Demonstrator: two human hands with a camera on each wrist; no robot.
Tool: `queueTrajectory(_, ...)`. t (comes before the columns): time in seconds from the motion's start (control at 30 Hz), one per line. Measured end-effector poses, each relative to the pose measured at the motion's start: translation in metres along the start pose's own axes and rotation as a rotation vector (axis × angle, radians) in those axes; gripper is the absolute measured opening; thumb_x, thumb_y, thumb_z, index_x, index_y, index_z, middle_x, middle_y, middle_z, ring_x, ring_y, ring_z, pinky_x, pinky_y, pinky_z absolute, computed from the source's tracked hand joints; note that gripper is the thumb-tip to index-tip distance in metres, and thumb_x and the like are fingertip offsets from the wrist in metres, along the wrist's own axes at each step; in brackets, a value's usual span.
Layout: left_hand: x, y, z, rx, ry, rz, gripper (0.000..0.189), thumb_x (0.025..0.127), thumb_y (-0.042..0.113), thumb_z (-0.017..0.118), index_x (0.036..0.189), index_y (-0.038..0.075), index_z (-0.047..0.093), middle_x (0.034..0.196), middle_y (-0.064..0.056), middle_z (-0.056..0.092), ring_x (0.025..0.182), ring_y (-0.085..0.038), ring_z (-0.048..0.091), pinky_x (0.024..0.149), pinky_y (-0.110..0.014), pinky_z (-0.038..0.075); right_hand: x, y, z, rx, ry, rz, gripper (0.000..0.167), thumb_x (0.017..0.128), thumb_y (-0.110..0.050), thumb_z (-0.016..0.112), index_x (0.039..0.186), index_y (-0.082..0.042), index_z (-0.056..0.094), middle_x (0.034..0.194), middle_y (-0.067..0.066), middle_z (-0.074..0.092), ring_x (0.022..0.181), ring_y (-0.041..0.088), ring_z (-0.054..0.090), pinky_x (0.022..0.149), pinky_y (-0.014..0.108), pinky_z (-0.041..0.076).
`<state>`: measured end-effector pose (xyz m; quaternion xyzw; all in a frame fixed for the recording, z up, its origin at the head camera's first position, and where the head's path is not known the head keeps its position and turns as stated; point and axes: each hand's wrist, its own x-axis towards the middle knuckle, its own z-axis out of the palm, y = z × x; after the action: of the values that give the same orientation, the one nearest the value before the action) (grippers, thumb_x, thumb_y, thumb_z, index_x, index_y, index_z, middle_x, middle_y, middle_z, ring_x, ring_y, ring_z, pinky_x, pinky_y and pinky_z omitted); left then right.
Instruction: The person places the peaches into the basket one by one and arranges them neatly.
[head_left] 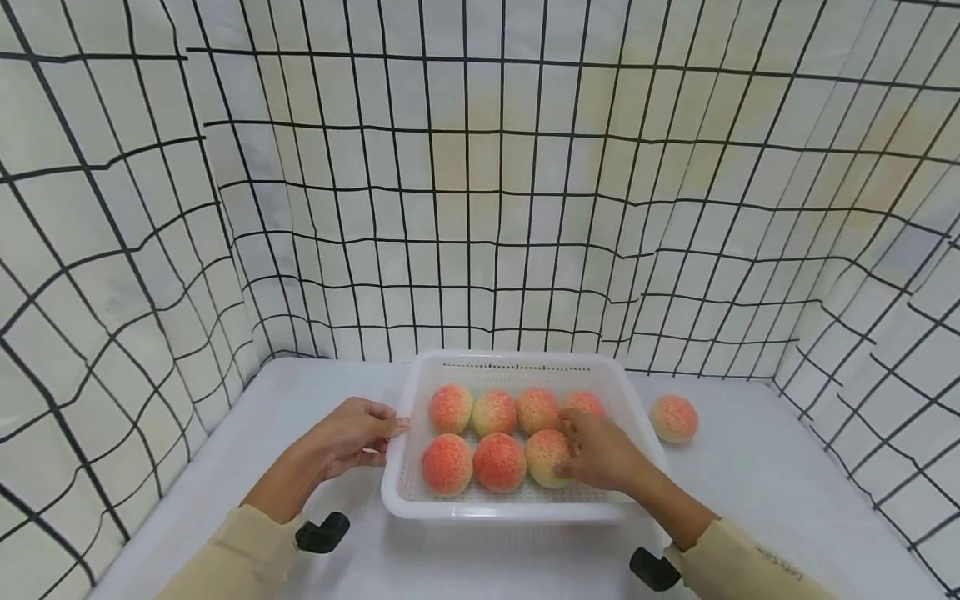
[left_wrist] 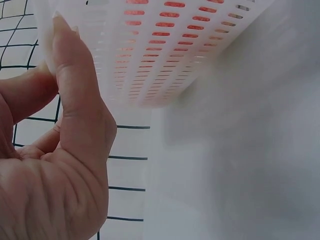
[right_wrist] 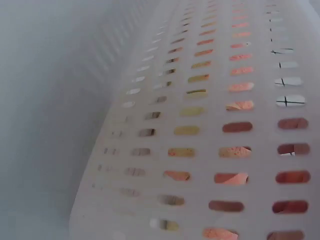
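Observation:
A white plastic basket (head_left: 517, 510) with slotted walls stands on the white table, holding several pink-and-yellow peaches in two rows. My left hand (head_left: 348, 437) pinches the basket's left rim between thumb and fingers; the left wrist view shows the thumb (left_wrist: 75, 75) against the slotted wall (left_wrist: 112, 55). Inside the basket, my right hand (head_left: 607, 450) grips the rightmost front-row peach (head_left: 546, 454) from its right side. That hand partly covers the back-right peach (head_left: 583, 403). The right wrist view mostly shows the basket wall (right_wrist: 205, 140), with peach colours and bits of the hand through its slots.
One more peach (head_left: 674, 418) lies on the table (head_left: 757, 500) to the right of the basket. Black wire grid panels (head_left: 480, 192) backed by white sheeting enclose the back and both sides of the table.

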<state>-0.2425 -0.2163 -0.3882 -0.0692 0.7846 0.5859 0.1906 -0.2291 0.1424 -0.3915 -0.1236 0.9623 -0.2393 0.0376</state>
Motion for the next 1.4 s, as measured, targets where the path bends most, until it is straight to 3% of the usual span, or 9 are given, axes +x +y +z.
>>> queueTrajectory(0.17,0.001,0.001,-0.002,-0.003,-0.018,0.006,0.039,0.101,0.023,0.069,0.128,-0.005,0.065,0.098,-0.009,0.066,0.081,-0.019,0.06,0.07,-0.029,0.061,0.001,0.002,0.001,0.045,-0.013,-0.012,0.065,0.075,-0.008,0.091,0.134,-0.003,0.065,0.112,0.009,0.075,0.093,0.02,0.068,0.082,0.04,0.057)
queueTrajectory(0.3,0.001,0.001,-0.001,-0.004,-0.019,0.003,0.039,0.101,0.023,0.069,0.128,-0.005,0.065,0.097,-0.009,0.066,0.081,-0.019,0.06,0.069,-0.028,0.061,0.003,0.002,0.004,0.049,-0.025,-0.032,0.05,0.076,-0.007,0.09,0.122,-0.006,0.069,0.086,0.0,0.064,0.075,0.014,0.054,0.068,0.03,0.045)
queueTrajectory(0.4,0.002,0.0,-0.001,0.004,-0.011,-0.002,0.038,0.101,0.023,0.07,0.127,-0.004,0.065,0.097,-0.009,0.065,0.081,-0.02,0.06,0.069,-0.028,0.061,0.004,0.001,0.003,0.035,-0.03,-0.038,0.038,0.077,-0.01,0.09,0.109,-0.01,0.068,0.078,-0.001,0.057,0.071,0.014,0.051,0.064,0.03,0.04)
queueTrajectory(0.53,0.003,0.0,0.0,0.008,-0.001,-0.003,0.038,0.1,0.024,0.07,0.126,-0.004,0.066,0.097,-0.01,0.065,0.082,-0.02,0.059,0.07,-0.028,0.061,0.003,0.002,-0.01,0.007,-0.026,0.013,0.049,0.078,-0.018,0.091,0.12,-0.01,0.068,0.105,0.005,0.074,0.092,0.02,0.069,0.079,0.039,0.057)
queueTrajectory(0.67,0.004,0.001,0.0,0.012,-0.008,0.004,0.037,0.101,0.024,0.07,0.125,-0.004,0.067,0.098,-0.01,0.065,0.083,-0.02,0.059,0.071,-0.029,0.061,0.0,0.009,-0.042,0.061,0.013,0.099,0.069,0.083,-0.021,0.088,0.144,-0.008,0.058,0.137,0.019,0.068,0.118,0.036,0.071,0.092,0.05,0.061)
queueTrajectory(0.83,0.004,0.001,-0.002,0.019,-0.018,0.003,0.04,0.101,0.025,0.069,0.128,-0.004,0.065,0.099,-0.01,0.065,0.084,-0.021,0.06,0.072,-0.03,0.061,0.002,0.033,-0.074,0.124,0.082,0.128,0.069,0.089,-0.024,0.082,0.149,-0.006,0.053,0.146,0.023,0.061,0.129,0.043,0.064,0.095,0.052,0.06)
queueTrajectory(1.0,0.003,0.0,-0.005,0.023,-0.02,0.006,0.042,0.101,0.027,0.07,0.128,-0.004,0.065,0.098,-0.009,0.065,0.084,-0.021,0.06,0.073,-0.03,0.061,0.006,0.064,-0.092,0.055,0.165,0.184,0.071,0.093,-0.031,0.078,0.151,-0.003,0.049,0.153,0.025,0.054,0.136,0.046,0.057,0.102,0.061,0.054)
queueTrajectory(1.2,0.002,-0.002,-0.009,0.005,-0.062,0.034,0.037,0.102,0.023,0.068,0.125,-0.006,0.064,0.094,-0.006,0.066,0.081,-0.019,0.059,0.071,-0.03,0.059,0.007,0.117,-0.09,-0.009,0.215,0.23,0.072,0.094,-0.033,0.074,0.149,0.006,0.048,0.15,0.033,0.051,0.135,0.053,0.053,0.1,0.066,0.053)
queueTrajectory(1.4,0.003,0.001,-0.003,-0.003,-0.066,0.021,0.036,0.102,0.022,0.068,0.126,-0.005,0.064,0.096,-0.007,0.069,0.081,-0.019,0.061,0.071,-0.029,0.059,0.009,0.165,-0.064,0.047,0.155,0.335,0.08,0.09,-0.03,0.077,0.154,0.004,0.042,0.151,0.037,0.047,0.134,0.056,0.051,0.103,0.067,0.05)
